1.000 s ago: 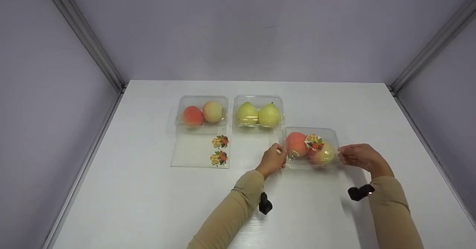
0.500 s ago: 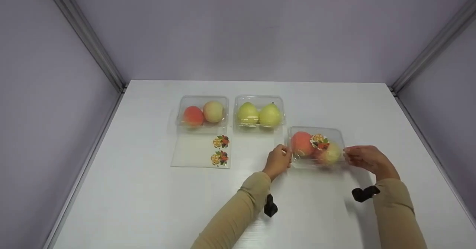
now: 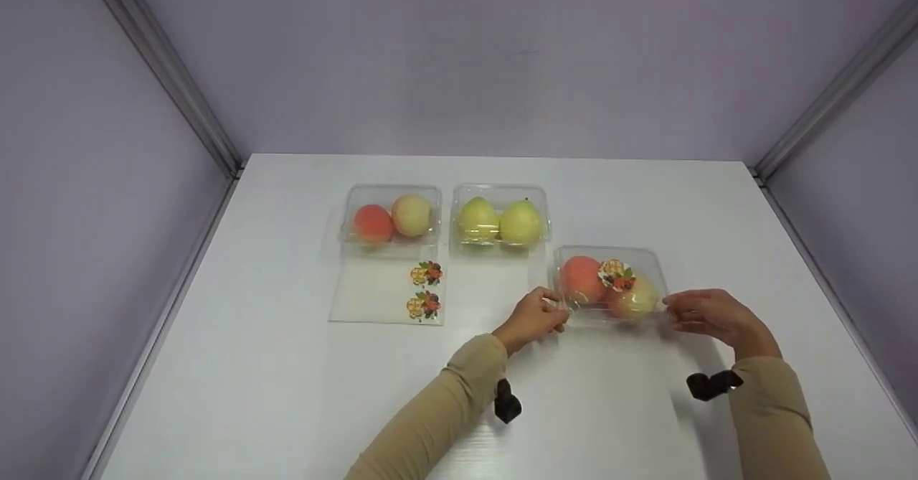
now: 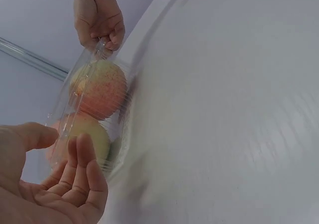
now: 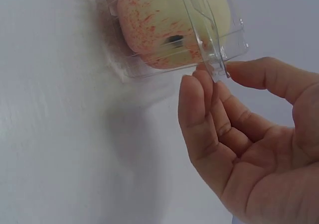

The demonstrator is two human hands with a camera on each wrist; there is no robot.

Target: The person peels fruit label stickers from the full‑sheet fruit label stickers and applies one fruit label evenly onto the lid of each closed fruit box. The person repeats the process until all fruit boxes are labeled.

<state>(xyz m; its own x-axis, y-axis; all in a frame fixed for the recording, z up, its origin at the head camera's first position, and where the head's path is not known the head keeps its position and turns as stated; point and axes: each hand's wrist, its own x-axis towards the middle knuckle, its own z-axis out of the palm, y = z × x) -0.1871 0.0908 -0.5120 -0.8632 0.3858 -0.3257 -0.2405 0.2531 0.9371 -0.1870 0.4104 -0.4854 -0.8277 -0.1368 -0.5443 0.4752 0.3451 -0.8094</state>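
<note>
A lidded clear plastic fruit box (image 3: 609, 250) sits at the right of the table, holding two red-and-yellow round fruits (image 3: 582, 279). A round sticker with a fruit picture (image 3: 617, 275) is on its lid. My right hand (image 3: 717, 315) pinches the rim at the box's right end between thumb and fingers, as the right wrist view (image 5: 249, 129) shows. My left hand (image 3: 532, 318) is at the box's left front corner. In the left wrist view its thumb and fingers (image 4: 82, 154) stand apart, with the fingertips overlapping the box wall.
Behind to the left stand two more clear boxes, one with two peach-like fruits (image 3: 412, 214) and one with two green pears (image 3: 521, 223). In front of the former lies a backing sheet (image 3: 373, 293) with two fruit stickers (image 3: 424, 305). Walls enclose the white table (image 3: 251, 379).
The box has shifted a little to the right with both hands beside it. My left hand's thumb and fingers have since spread, and that hand has drawn slightly toward me.
</note>
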